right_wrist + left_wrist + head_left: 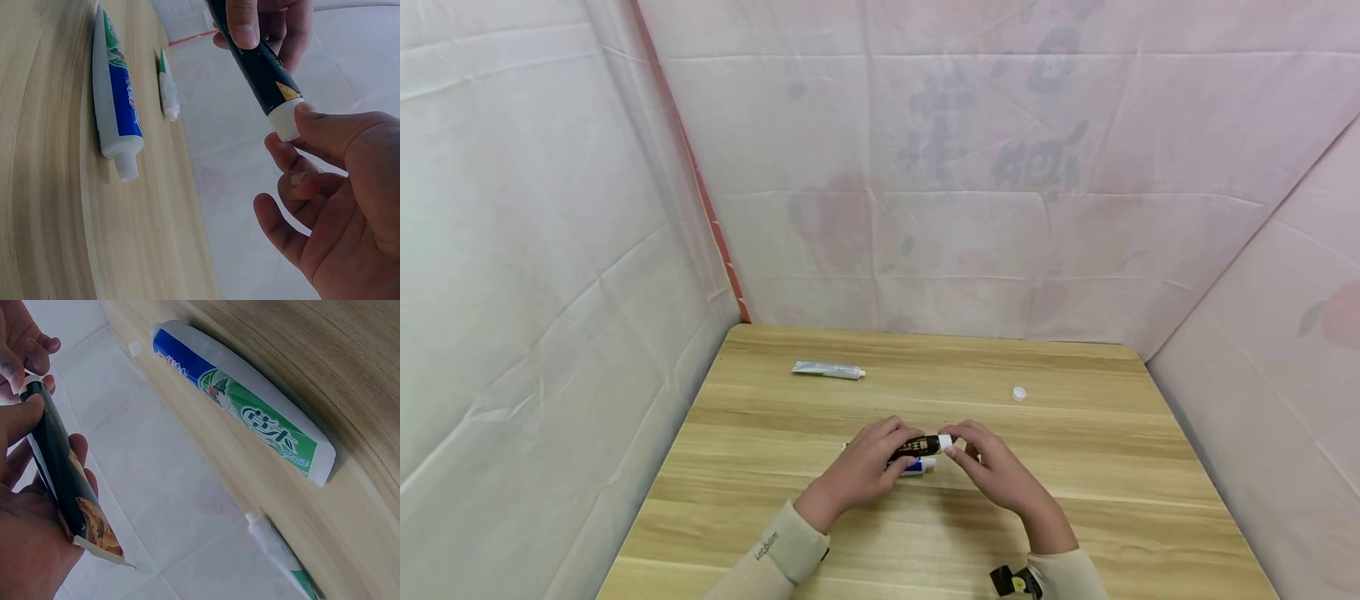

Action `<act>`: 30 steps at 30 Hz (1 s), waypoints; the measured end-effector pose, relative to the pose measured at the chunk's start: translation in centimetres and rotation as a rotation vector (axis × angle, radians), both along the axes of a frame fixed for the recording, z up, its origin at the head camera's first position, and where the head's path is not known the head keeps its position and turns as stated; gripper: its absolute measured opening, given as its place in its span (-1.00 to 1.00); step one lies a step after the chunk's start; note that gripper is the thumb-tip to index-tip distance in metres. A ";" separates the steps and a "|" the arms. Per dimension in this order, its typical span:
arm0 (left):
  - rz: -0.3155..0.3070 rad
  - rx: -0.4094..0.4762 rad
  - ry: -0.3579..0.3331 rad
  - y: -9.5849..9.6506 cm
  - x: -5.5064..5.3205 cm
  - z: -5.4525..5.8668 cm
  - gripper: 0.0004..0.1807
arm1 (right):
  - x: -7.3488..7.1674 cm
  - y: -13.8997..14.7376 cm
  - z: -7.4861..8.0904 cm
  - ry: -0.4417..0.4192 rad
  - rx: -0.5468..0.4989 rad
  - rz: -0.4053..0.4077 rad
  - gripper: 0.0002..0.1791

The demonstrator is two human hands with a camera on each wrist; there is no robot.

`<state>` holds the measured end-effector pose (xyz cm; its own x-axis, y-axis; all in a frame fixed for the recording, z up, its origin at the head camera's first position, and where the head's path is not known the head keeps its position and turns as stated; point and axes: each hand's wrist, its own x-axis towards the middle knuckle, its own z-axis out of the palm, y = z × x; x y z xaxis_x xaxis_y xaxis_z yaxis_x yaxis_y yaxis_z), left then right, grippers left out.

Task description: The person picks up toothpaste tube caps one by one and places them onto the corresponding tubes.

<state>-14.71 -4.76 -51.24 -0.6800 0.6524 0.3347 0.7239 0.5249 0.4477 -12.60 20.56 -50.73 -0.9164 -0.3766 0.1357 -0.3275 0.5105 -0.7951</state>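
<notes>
A black toothpaste tube [917, 447] with a white cap [285, 122] is held up above the table. My left hand [871, 460] grips its body, thumb on one side and fingers behind. The thumb and index finger of my right hand [997, 471] pinch the white cap; its other fingers are loosely bent. Beneath the held tube lies a blue, green and white toothpaste tube [244, 403], partly hidden by the left hand in the head view.
Farther back on the wooden table [760, 500] lies a smaller white and green tube [829, 370]. A small round white cap [1018, 393] sits at the back right. Pale cloth walls [955, 250] stand along the table's back and sides.
</notes>
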 end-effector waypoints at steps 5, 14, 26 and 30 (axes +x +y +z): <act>0.013 -0.008 0.004 0.0 0.0 -0.1 -0.60 | -0.1 0.0 -0.2 0.012 -0.005 0.021 -0.69; 0.007 -0.031 0.014 -0.2 -0.2 -0.2 -0.62 | 0.0 -0.3 -0.3 0.007 0.016 -0.044 -0.69; 0.006 -0.096 0.081 -1.3 -1.7 -1.6 -0.61 | -0.1 0.7 -0.7 0.036 0.017 -0.096 -0.68; 0.017 -0.106 0.060 -1.6 -2.1 -1.9 -0.59 | -0.1 1.1 -1.0 0.019 0.024 -0.116 -0.69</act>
<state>-16.81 -6.33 -53.12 -0.6720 0.6746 0.3053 0.7384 0.5793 0.3452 -12.68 21.69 -51.77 -0.9515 -0.2711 0.1457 -0.2798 0.5645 -0.7766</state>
